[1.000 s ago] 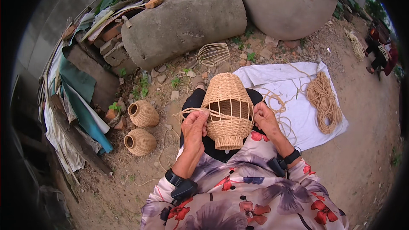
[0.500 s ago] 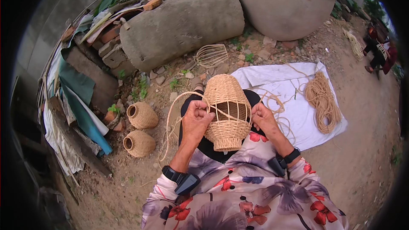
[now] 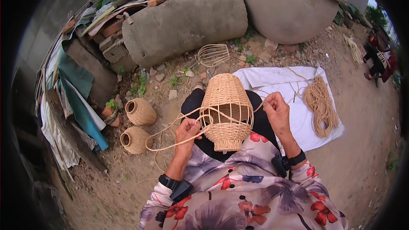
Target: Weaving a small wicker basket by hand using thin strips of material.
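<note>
Straw-coloured woven basket (image 3: 226, 91) on the seated person's lap, between the knees, narrow neck toward the body, bare ribs exposed around its middle. Left hand (image 3: 187, 132) half curled, thumb and fingertips pinching twisted cord (image 3: 175, 145) beside the ribs; right hand (image 3: 277, 113), fingers bent, pinches a strand off the basket's right side. Two small woven baskets (image 3: 141, 111) lie left; cord hank (image 3: 320, 107) right, on white sheet (image 3: 268, 76).
</note>
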Demonstrator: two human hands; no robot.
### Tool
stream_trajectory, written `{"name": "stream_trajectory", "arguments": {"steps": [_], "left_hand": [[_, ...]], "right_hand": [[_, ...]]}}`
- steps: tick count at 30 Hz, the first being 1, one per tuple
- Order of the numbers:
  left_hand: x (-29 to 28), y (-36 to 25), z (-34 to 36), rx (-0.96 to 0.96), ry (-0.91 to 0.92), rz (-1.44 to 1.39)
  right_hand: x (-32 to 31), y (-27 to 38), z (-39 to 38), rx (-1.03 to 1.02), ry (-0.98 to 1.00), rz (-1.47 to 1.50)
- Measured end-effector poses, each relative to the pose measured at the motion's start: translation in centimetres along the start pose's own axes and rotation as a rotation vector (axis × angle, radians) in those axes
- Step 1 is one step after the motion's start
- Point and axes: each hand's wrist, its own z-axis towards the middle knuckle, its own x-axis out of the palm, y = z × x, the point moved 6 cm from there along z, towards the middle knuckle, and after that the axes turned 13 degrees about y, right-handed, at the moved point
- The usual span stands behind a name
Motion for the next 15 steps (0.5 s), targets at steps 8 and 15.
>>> {"name": "stream_trajectory", "arguments": {"steps": [8, 15], "left_hand": [[0.7, -0.1, 0.1, 0.044, 0.026, -0.019], [-4.6, 1.0, 0.8, -0.007, -0.063, -0.073]], "right_hand": [[6.7, 8.5, 1.9, -0.148, 0.279, -0.305], [7.6, 7.7, 2.9, -0.159, 0.276, -0.481]]}}
